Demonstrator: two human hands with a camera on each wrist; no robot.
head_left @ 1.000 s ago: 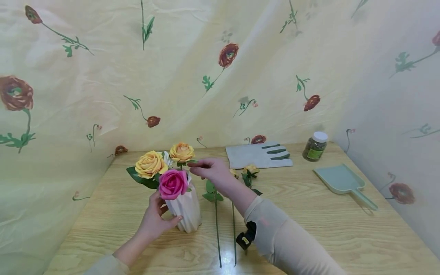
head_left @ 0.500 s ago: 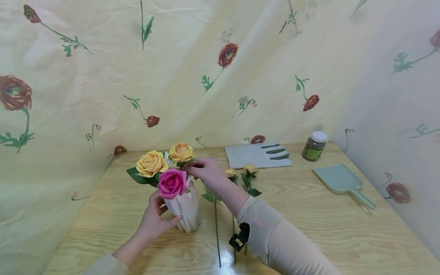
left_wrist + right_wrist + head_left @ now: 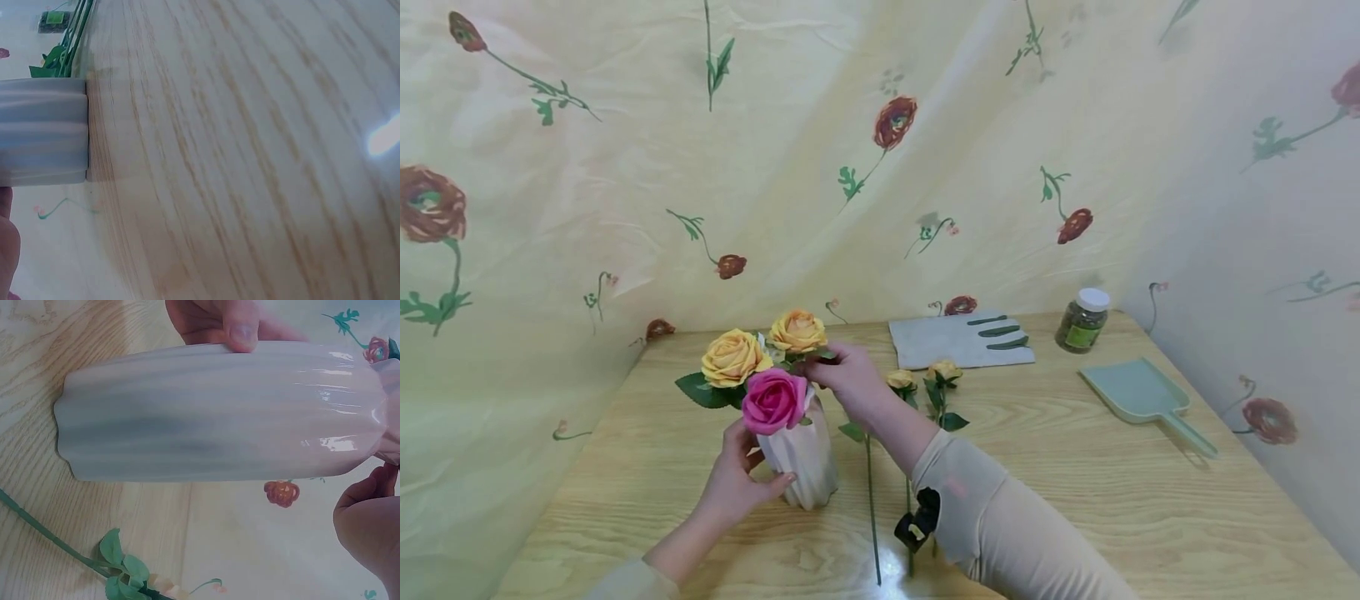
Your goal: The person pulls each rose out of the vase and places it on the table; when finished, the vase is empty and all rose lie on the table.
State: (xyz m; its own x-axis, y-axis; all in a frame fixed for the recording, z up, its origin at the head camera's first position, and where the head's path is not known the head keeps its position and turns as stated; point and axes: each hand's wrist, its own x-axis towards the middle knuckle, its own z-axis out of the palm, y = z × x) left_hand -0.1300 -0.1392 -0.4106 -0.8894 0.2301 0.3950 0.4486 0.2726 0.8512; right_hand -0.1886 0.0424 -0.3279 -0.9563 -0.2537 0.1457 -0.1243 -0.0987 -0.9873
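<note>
A white fluted vase [image 3: 808, 471] stands on the wooden table, tilted a little, and holds two yellow roses, a pink rose [image 3: 773, 402] and green leaves. My left hand [image 3: 733, 475] grips the vase from the left, its thumb on the near side. At the vase's mouth, my right hand [image 3: 850, 379] pinches the stem of the right-hand yellow rose [image 3: 797, 331], just under the bloom; the fingertips are partly hidden behind the pink rose. In the right wrist view, the left thumb [image 3: 240, 328] presses the vase's side, and the right hand [image 3: 369, 519] is by its neck.
Loose yellow roses [image 3: 943, 372] with long stems lie right of the vase, partly under the right forearm. Behind them is a pale grey glove [image 3: 951, 342]. A lidded jar [image 3: 1082, 323] and a light green dustpan [image 3: 1138, 392] are at the right. Flowered cloth hangs behind.
My right hand has moved slightly left and down, from the leaf beside the right-hand yellow rose to its stem at the vase's mouth. The left hand keeps its grip on the vase.
</note>
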